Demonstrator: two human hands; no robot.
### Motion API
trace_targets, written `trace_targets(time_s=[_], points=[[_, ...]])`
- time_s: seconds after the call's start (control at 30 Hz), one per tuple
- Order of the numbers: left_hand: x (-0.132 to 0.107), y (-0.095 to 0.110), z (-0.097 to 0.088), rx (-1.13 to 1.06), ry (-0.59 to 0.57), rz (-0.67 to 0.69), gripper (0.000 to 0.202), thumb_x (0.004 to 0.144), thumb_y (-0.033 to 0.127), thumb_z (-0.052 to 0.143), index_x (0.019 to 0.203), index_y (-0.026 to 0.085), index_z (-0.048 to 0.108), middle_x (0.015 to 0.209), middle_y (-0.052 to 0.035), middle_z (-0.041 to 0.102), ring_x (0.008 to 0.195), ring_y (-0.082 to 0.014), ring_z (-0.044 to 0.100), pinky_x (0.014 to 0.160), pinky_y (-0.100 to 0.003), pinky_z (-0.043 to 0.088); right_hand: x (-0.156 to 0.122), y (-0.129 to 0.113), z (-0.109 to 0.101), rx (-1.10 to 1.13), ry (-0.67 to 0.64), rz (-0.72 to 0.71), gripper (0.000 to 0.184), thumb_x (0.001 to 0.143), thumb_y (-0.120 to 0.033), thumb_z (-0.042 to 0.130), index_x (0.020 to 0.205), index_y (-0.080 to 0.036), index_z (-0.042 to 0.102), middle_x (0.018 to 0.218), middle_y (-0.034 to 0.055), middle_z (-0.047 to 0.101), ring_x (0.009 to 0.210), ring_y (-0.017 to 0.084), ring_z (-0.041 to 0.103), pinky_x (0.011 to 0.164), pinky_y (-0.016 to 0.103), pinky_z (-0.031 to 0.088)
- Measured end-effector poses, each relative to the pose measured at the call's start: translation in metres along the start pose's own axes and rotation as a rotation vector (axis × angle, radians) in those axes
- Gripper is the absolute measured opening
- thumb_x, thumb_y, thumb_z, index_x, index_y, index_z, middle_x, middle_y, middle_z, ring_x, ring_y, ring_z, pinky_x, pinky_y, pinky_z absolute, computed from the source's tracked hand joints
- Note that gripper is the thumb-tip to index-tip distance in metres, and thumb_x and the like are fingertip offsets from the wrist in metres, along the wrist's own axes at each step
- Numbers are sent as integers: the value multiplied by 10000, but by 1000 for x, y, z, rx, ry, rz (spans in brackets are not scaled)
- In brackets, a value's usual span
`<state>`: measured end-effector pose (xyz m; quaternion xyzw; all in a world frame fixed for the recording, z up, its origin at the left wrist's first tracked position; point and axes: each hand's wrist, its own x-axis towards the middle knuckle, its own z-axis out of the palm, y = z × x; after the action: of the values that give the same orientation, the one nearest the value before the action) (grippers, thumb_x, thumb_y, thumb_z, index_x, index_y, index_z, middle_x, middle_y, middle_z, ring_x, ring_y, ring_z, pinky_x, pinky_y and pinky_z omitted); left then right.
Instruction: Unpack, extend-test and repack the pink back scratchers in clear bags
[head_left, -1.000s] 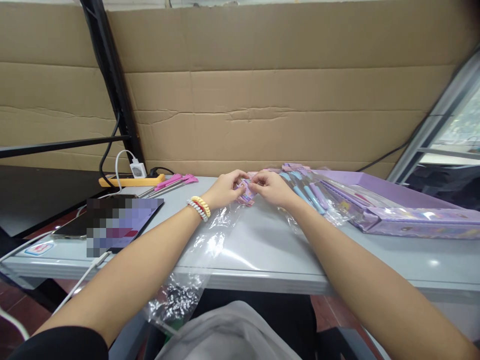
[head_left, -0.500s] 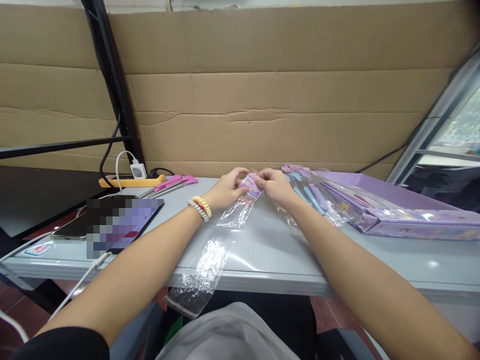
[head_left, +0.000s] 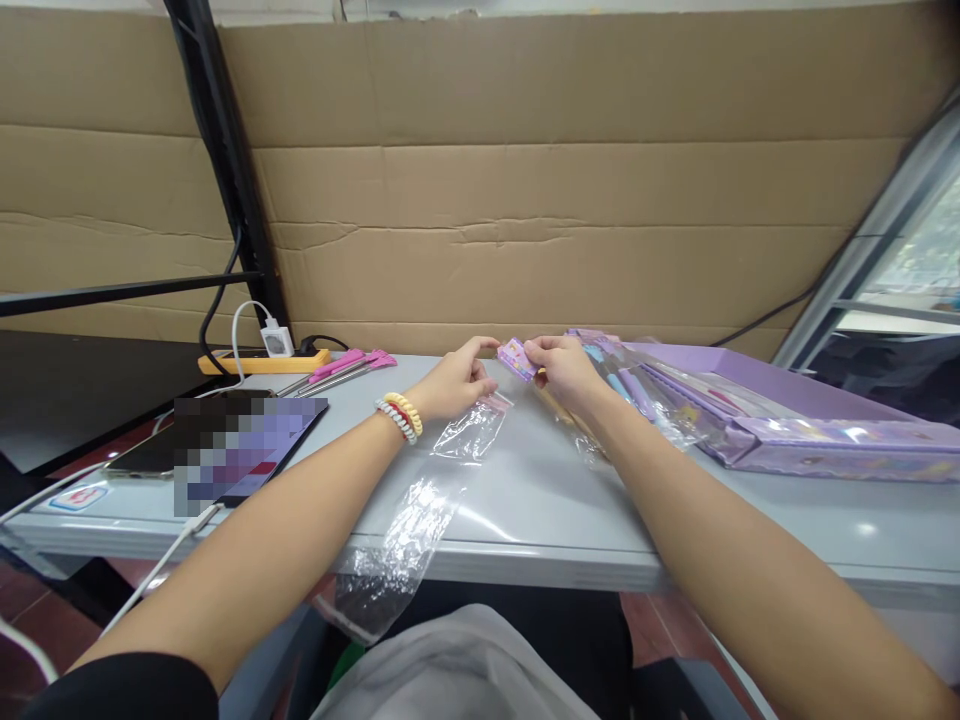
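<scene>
My right hand (head_left: 564,372) pinches a small purple printed card (head_left: 517,357) just above the grey table (head_left: 525,490). My left hand (head_left: 453,380), with bead bracelets at the wrist, is closed on the top end of a long clear plastic sleeve (head_left: 420,510). The sleeve runs back toward me and hangs over the table's front edge. The card is clear of the sleeve's mouth, a little to its right.
Packed blue and purple pens (head_left: 622,385) lie beside a purple box (head_left: 787,425) at the right. Pink-handled tools (head_left: 349,365), a yellow power strip (head_left: 259,360) with a charger and a tablet (head_left: 225,440) sit at the left. A cardboard wall (head_left: 525,200) backs the table.
The purple card has come away from the sleeve's top and moved right with my right hand. My left hand stays on the sleeve, which has sunk flatter on the table.
</scene>
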<state>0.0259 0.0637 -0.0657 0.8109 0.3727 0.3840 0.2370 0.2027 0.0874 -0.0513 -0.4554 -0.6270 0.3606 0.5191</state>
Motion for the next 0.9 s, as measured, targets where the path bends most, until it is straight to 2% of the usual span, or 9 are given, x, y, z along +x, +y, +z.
trace_targets(time_s=[0.17,0.27,0.5,0.57,0.73,0.9], points=[[-1,-3,-1,54,9,12,427,763,139,513,1172,173,397,584,83,489,546,-87,480,571,-221,381,0,-2,-3,-37,-3,-3,208,796,-198,532,598,-141,502,524,-6,462,441,74,399,425,216,309],[-1,-3,-1,55,18,-10,412,757,143,504,1153,169,392,586,81,487,542,-89,476,556,-218,372,2,4,-2,-136,17,-40,201,795,-243,522,617,-152,499,521,-15,458,437,79,383,450,228,298],[-1,-3,-1,73,36,5,505,761,172,496,1247,164,355,596,77,479,540,-91,470,547,-221,366,8,14,-10,-359,175,-79,200,729,-316,538,599,-167,511,518,-19,462,511,103,387,519,249,291],[-2,-3,-1,83,43,11,503,756,164,491,1244,158,366,582,81,467,533,-91,458,553,-224,363,8,16,-11,-410,135,-53,191,710,-299,538,576,-167,497,507,-22,448,508,103,382,520,252,283],[-2,-1,-2,110,49,30,466,753,151,478,1214,154,411,567,80,465,527,-93,440,557,-229,352,5,20,-6,-551,-68,47,145,657,-239,547,546,-163,491,484,-21,433,492,103,379,509,255,274],[-1,-2,-1,97,62,58,446,748,146,487,1191,154,436,631,55,526,574,-95,479,590,-231,376,5,23,-4,-580,-77,35,149,649,-215,538,529,-167,463,483,-15,430,493,103,381,492,249,255]])
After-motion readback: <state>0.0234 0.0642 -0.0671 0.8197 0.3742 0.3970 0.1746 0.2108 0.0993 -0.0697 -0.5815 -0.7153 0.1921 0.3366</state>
